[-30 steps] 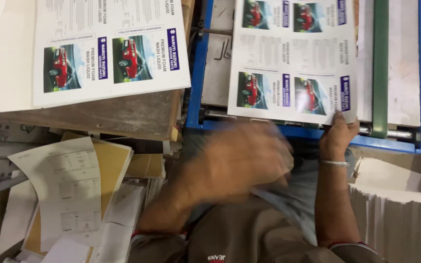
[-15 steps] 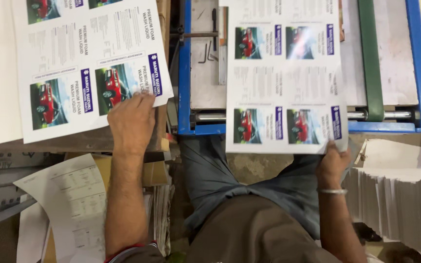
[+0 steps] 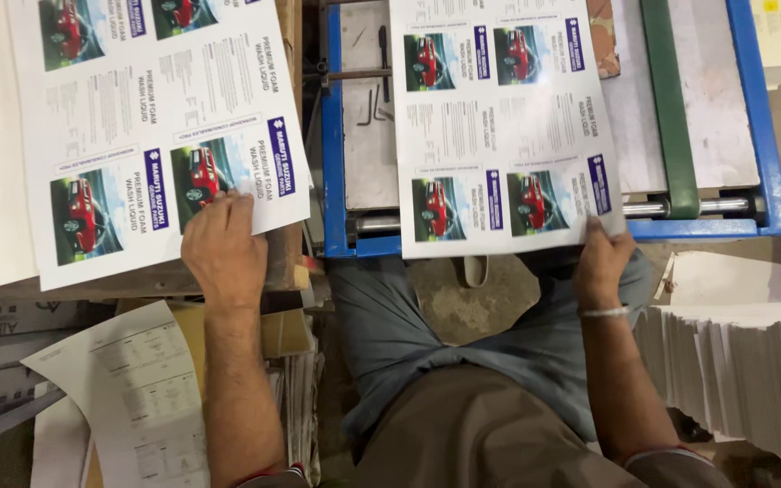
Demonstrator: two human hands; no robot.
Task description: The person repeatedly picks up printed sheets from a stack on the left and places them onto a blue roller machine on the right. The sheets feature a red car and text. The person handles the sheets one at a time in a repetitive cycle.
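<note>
Left hand (image 3: 221, 244) lies pretty flat, fingers spread on the near edge of a glossy printed sheet (image 3: 155, 126) topping the stack on the left. Right hand (image 3: 600, 262) pinches the near corner of another printed sheet (image 3: 503, 126) lying over the blue metal machine bed (image 3: 743, 136), with a green belt (image 3: 671, 108) beside it.

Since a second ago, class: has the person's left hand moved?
Yes. The left hand has moved left, away from the blue machine frame, onto the printed sheet.

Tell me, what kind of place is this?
Probably a print shop: the left hand rests on a printed sheet, the right hand holds another sheet over a blue-framed machine, beside a paper stack.
</note>
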